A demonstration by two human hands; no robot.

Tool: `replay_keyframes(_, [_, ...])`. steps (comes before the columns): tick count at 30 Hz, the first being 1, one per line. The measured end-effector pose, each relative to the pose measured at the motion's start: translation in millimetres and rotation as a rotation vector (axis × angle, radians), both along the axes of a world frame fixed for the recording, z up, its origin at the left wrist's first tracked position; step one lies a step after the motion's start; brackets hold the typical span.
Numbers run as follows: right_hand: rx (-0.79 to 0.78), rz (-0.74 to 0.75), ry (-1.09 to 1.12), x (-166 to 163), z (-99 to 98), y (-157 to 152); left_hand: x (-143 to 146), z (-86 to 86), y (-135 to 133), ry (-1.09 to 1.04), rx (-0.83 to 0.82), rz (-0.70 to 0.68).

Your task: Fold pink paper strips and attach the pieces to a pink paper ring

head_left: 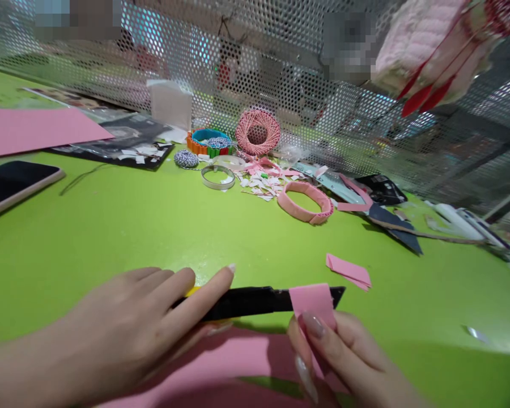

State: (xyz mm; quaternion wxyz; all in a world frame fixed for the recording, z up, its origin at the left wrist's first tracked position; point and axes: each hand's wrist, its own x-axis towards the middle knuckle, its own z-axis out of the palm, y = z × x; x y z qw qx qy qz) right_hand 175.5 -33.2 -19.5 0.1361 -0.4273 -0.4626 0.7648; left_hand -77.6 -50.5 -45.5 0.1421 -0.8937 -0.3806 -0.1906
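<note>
My left hand (144, 317) grips a black utility knife (255, 301) with a yellow handle, index finger stretched along its top. The blade lies flat and points right, passing through the fold of a small pink paper piece (312, 300). My right hand (340, 357) pinches that folded pink piece between thumb and fingers. Under both hands lies a larger pink paper sheet (229, 362) on the green table (110, 226). A second folded pink scrap (349, 271) rests just beyond the knife tip.
Farther back sit a pink woven ring (305, 202), a clear tape roll (217, 177), paper scraps (261, 184), a pink wire basket (257, 132), a colourful bowl (208, 141), dark scissors (397, 229) and pens (463, 221). A phone (12, 184) and pink sheet (34, 130) lie left. Perforated metal screen behind.
</note>
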Motion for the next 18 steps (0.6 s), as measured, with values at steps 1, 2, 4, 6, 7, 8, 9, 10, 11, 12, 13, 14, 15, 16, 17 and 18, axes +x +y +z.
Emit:
replay_keyframes(1, [0.006, 0.001, 0.019, 0, -2.7, 0, 1, 0.6, 0, -0.001, -0.001, -0.001])
replay_keyframes(2, [0.011, 0.000, 0.047, -1, -6.3, -1, 1, 1.1, 0, -0.007, 0.002, -0.003])
replay_keyframes(4, [0.017, -0.013, 0.124, -2, -14.9, -1, 3, 1.2, 1, -0.025, 0.009, -0.007])
replay_keyframes(6, [0.023, -0.031, 0.203, -4, -23.4, -2, 5, 0.2, 1, -0.035, 0.019, -0.004])
replay_keyframes(7, [0.027, -0.036, 0.234, -5, -27.0, -2, 5, -0.7, 1, -0.033, 0.023, -0.004])
replay_keyframes(8, [0.031, -0.040, 0.257, -6, -30.0, -3, 6, -1.8, 1, -0.026, 0.026, 0.002])
replay_keyframes(9, [0.034, -0.041, 0.270, -8, -32.6, -3, 6, -2.9, 1, -0.020, 0.033, 0.005])
replay_keyframes(10, [0.034, -0.043, 0.279, -9, -34.7, -4, 6, -3.9, 0, -0.012, 0.038, 0.012])
replay_keyframes(11, [0.034, -0.041, 0.280, -10, -36.5, -4, 7, -4.8, 0, -0.008, 0.042, 0.012])
replay_keyframes(12, [0.035, -0.040, 0.269, -11, -37.9, -5, 8, -5.4, 0, -0.004, 0.039, 0.011])
replay_keyframes(13, [0.035, -0.037, 0.250, -12, -39.0, -5, 8, -5.7, -1, -0.002, 0.032, 0.008])
replay_keyframes(14, [0.035, -0.032, 0.227, -12, -39.6, -5, 9, -5.7, -1, 0.000, 0.023, 0.000])
replay_keyframes(15, [0.039, -0.024, 0.204, -13, -39.6, -6, 9, -5.4, -2, 0.001, 0.014, -0.004])
replay_keyframes(16, [0.043, -0.016, 0.185, -13, -38.9, -6, 10, -4.9, -3, 0.003, 0.009, -0.003])
replay_keyframes(17, [0.048, -0.008, 0.168, -13, -37.6, -6, 10, -4.2, -3, 0.004, 0.014, 0.000])
replay_keyframes(18, [0.051, -0.002, 0.154, -12, -35.7, -7, 9, -3.4, -4, 0.008, 0.017, 0.008])
